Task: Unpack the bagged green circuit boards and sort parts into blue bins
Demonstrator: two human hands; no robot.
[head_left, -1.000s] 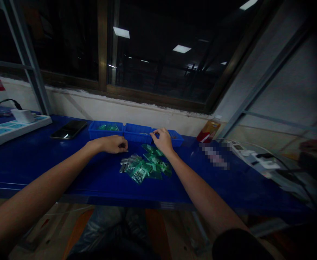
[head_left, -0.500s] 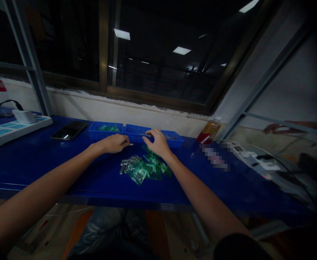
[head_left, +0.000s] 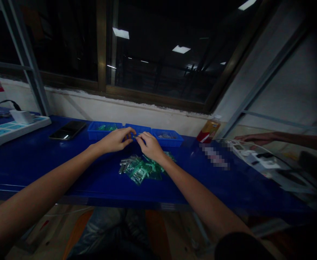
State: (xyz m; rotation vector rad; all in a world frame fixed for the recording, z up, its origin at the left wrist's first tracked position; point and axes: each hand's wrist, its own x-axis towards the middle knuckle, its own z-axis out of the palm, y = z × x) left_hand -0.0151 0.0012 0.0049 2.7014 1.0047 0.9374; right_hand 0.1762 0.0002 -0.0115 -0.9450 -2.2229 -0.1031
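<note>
In front of the blue bins, my left hand (head_left: pixel 117 140) and my right hand (head_left: pixel 151 146) meet almost fingertip to fingertip. Curled fingers and thumb of the left hand close toward a small piece too tiny to name. My right hand pinches at the same spot; what it holds is mostly hidden. Just below them, a pile of small green and clear plastic bags (head_left: pixel 140 171) with metal pieces lies on the blue table (head_left: pixel 93 177). Behind the hands stand a left bin (head_left: pixel 93 135) with green bags, a middle bin (head_left: pixel 138 128) partly covered, and a right bin (head_left: pixel 169 143) with small pieces.
A dark phone (head_left: pixel 68 130) and a white power strip (head_left: pixel 17 130) lie to the left. On the right are a red and yellow drink bottle (head_left: pixel 208 130), a white cable (head_left: pixel 258 147) and white devices (head_left: pixel 266 162). Another person's hand (head_left: pixel 252 138) reaches in there.
My two hands have come together, the right moving left and down from the bins, the left slightly up. Another person's forearm now reaches further in at the right.
</note>
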